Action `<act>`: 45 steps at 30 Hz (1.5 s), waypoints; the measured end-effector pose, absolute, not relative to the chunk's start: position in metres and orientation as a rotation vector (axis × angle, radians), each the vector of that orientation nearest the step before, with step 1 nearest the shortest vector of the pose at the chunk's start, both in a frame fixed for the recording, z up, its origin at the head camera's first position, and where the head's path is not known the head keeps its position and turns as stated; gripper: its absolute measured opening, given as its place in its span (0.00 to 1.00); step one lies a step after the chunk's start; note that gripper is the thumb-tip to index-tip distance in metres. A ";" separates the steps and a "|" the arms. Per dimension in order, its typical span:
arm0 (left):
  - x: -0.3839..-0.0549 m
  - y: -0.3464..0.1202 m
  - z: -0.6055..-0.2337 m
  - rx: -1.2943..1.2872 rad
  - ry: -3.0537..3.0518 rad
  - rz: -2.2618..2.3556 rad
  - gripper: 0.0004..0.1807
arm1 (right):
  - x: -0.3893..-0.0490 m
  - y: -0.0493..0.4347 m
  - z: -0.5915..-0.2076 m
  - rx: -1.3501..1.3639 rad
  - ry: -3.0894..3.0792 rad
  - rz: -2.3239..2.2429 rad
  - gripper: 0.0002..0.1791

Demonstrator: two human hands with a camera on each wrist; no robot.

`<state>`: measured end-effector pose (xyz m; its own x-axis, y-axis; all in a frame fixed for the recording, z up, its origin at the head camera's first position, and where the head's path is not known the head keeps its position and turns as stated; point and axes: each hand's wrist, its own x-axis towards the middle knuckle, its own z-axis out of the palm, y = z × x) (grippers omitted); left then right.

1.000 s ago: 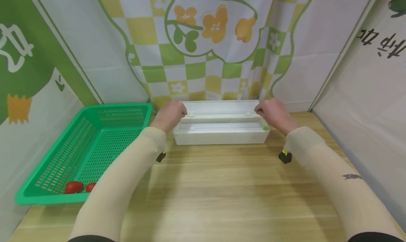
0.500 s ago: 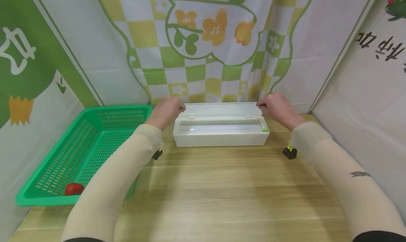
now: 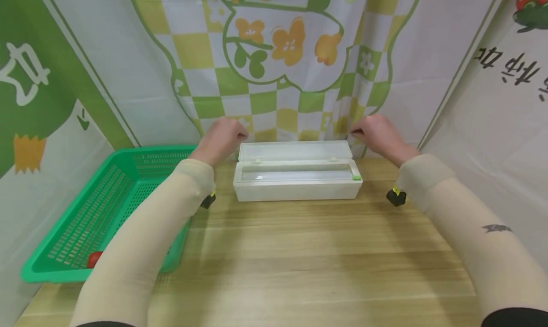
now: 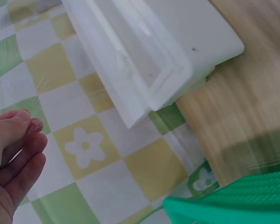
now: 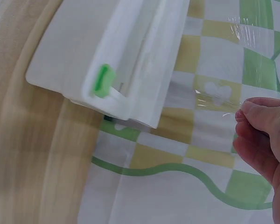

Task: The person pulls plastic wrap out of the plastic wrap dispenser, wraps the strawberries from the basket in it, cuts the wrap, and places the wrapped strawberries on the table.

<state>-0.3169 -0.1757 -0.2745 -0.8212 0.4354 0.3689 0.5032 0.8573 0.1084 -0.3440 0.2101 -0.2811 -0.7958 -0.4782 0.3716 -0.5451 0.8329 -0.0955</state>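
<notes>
The left hand (image 3: 221,139) is pinching a clear film (image 5: 214,100) between thumb and forefinger, its other fingers lying loosely curled. The right hand (image 3: 381,136) is pinching the same kind of see-through film likewise, thumb against forefinger. The film is showing mainly as glints and fine creases near the fingers in the wrist views; from the head its outline is too faint to follow.

Both hands are hovering near the far corners of a long white box (image 3: 297,190), one off each end and touching neither. The box is resting on the desk (image 3: 308,260), its lid (image 3: 295,151) leaning back on the far side, and a small green tab (image 3: 356,177) is sitting at its right end.

Cream sleeves (image 3: 141,241) are covering the forearms, and a small black block (image 3: 396,196) is hanging below each cuff. To the left, a green basket (image 3: 73,236) is standing partly behind the left sleeve, with a red item (image 3: 93,259) showing inside. Behind the box, a checked, flowered cloth (image 3: 291,94) is hanging.
</notes>
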 end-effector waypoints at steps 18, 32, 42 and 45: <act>-0.319 -0.181 -0.243 -0.654 -2.622 -0.361 0.28 | -0.349 0.212 -0.246 0.817 -2.572 0.327 0.06; -0.316 -0.182 -0.205 -0.591 -2.610 -0.392 0.10 | -0.343 0.209 -0.205 0.780 -2.554 0.278 0.07; -0.312 -0.183 -0.184 -0.550 -2.591 -0.417 0.10 | -0.340 0.209 -0.186 0.706 -2.505 0.313 0.09; -0.309 -0.183 -0.179 -0.539 -2.577 -0.438 0.11 | -0.339 0.209 -0.181 0.683 -2.498 0.332 0.10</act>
